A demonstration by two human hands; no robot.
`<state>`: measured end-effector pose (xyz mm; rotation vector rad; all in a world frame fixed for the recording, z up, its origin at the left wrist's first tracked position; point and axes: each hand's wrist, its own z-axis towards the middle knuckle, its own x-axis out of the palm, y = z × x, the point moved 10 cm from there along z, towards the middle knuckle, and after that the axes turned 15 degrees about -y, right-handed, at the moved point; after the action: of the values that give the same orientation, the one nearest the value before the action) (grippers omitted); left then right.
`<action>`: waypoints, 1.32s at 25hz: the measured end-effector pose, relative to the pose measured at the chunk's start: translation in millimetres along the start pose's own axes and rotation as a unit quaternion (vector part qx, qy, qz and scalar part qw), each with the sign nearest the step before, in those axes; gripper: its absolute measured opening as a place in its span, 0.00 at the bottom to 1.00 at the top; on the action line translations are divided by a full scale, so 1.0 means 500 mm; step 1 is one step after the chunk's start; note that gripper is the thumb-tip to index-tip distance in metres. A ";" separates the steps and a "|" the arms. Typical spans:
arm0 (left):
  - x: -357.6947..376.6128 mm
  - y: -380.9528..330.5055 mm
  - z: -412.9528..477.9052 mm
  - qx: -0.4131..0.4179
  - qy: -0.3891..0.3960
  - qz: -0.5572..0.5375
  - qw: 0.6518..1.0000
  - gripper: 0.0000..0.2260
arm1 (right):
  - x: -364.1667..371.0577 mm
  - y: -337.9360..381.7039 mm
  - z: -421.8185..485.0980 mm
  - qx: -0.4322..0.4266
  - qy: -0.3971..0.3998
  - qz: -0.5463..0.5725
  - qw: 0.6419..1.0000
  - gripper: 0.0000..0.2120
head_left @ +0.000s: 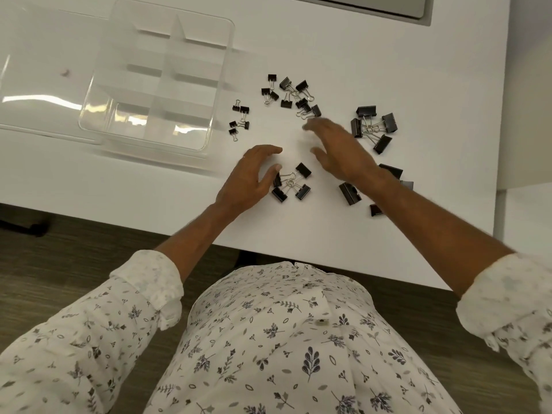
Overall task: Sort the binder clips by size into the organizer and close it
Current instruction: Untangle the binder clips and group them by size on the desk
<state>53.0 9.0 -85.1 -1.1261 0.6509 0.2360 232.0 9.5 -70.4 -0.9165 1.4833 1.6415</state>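
Black binder clips lie in groups on the white table (388,55). The tiniest clips (240,120) sit nearest the clear organizer (155,85), which stands open with its lid (38,85) folded out to the left. Small clips (291,95) lie further right, large ones (373,127) at the right, and more large ones (349,193) partly under my right forearm. A medium group (292,183) lies near the front. My left hand (249,177) hovers with fingers spread, its thumb touching that medium group. My right hand (337,147), blurred, is open above the table between the groups.
The organizer's divided compartments hold nothing. A grey panel (388,4) sits at the table's far edge. The table's front edge runs just before my torso, with dark wood floor (74,252) below on the left.
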 end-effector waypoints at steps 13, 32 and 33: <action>-0.029 0.105 -0.010 -0.007 -0.023 0.253 0.967 0.26 | 0.012 -0.048 0.052 0.055 -0.063 -0.057 0.995 0.13; -0.031 0.102 -0.009 0.000 -0.052 0.277 0.960 0.25 | 0.005 -0.093 0.219 -0.008 0.034 -0.167 0.985 0.34; -0.033 0.103 -0.009 -0.001 -0.055 0.276 0.959 0.25 | -0.007 -0.104 0.218 0.008 0.010 -0.177 0.984 0.28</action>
<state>13.1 29.2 -115.6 -0.9056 0.8562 0.7728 275.5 121.4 -83.2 -1.1192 1.2584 1.3622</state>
